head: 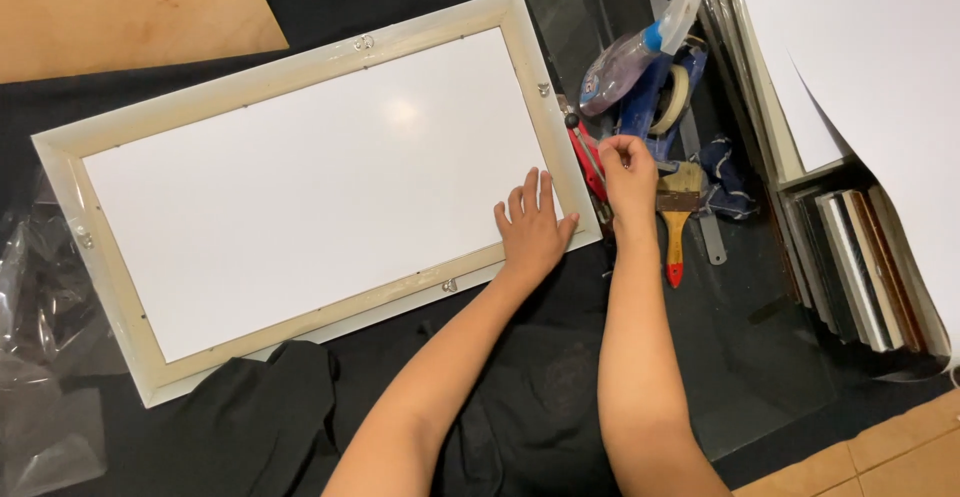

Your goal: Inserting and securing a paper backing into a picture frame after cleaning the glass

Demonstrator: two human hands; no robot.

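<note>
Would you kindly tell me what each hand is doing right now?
Left hand: open, flat on the cream picture frame's white backing board.
Right hand: closed over the red-handled tool; grip unclear.

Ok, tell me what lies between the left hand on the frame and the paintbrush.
In the head view, the right hand and a red-handled tool lie between the left hand on the picture frame and the paintbrush.
</note>
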